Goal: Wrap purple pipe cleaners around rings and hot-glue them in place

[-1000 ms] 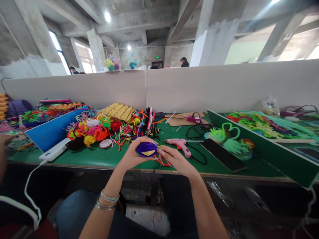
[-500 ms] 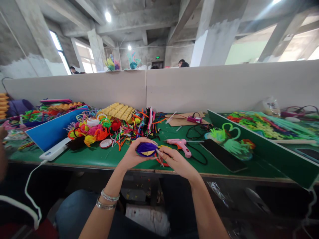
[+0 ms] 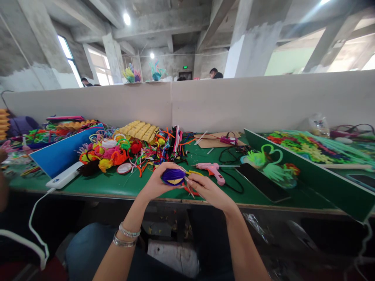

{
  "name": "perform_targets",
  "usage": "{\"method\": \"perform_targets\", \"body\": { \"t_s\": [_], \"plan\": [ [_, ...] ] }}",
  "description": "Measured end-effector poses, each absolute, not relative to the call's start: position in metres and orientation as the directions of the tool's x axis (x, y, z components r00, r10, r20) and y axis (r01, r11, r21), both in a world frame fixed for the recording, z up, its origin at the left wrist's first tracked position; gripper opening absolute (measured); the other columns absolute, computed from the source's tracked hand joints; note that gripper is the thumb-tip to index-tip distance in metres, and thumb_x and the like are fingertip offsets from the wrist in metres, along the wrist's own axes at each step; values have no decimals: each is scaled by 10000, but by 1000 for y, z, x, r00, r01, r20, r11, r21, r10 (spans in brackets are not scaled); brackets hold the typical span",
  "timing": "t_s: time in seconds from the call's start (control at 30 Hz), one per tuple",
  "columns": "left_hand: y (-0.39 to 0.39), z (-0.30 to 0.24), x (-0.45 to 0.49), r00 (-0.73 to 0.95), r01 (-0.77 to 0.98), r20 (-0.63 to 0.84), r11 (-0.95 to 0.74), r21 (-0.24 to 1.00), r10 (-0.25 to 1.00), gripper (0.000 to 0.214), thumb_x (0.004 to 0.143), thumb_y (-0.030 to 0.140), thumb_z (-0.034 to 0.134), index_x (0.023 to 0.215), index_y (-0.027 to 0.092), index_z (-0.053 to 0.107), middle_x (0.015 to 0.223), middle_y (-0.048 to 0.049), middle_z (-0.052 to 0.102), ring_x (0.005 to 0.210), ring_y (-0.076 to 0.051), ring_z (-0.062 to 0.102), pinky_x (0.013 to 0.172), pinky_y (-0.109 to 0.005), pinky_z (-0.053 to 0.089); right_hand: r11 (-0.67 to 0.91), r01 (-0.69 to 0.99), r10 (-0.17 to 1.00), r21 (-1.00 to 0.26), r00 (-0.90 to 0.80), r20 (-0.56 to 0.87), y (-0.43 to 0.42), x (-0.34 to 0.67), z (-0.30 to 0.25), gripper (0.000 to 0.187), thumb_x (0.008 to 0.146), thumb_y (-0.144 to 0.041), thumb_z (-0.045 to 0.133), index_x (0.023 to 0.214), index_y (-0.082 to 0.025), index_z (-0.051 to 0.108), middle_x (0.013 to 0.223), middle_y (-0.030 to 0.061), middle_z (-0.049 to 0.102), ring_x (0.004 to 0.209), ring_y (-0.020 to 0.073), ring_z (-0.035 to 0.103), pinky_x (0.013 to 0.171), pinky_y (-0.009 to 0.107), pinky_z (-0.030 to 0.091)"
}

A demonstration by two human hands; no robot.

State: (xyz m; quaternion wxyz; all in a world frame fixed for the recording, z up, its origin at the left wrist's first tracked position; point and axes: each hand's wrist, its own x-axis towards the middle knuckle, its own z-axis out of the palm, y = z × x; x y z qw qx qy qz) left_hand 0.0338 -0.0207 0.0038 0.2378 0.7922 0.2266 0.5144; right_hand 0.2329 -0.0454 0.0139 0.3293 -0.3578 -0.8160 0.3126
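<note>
My left hand is closed around a purple oval pipe-cleaner piece with a yellow centre, held just above the front edge of the green table. My right hand pinches a yellow pipe cleaner that runs from the piece's right side. A pink glue gun lies on the table just behind my right hand.
A heap of coloured pipe cleaners and pompoms lies behind my left hand. A blue board with a white power bank is at the left, a dark phone and green board at the right. A white partition backs the table.
A yellow pipe cleaner now sticks out to the right of the purple piece, between my right fingers. Both hands have stayed almost in place.
</note>
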Motion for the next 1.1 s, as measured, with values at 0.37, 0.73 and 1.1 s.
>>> {"method": "perform_targets", "body": {
  "t_s": [0.37,0.73,1.1],
  "plan": [
    [-20,10,29,431,397,699,-815,422,571,361,694,288,692,1026,221,568,1063,-65,628,1067,-208,516,937,-390,410,529,415,817,-740,-485,312,-35,232,4,350,910,-433,337,833,-177,563,816,16,576,738,131,500,703,236,399],
    [-18,3,31,401,460,741,-818,345,538,420,703,308,682,1085,240,521,1185,-73,538,1119,-217,474,959,-414,390,525,395,816,-754,-485,314,-35,234,4,353,903,-441,346,777,-175,542,742,3,527,674,117,462,638,227,390],
    [-16,-1,36,290,683,873,-724,97,391,311,763,248,615,1073,249,588,994,-33,622,976,-189,515,1023,-429,314,555,440,815,-706,-458,355,-40,231,11,344,906,-420,350,743,-177,530,712,5,544,663,122,469,644,237,391]
  ]
}}
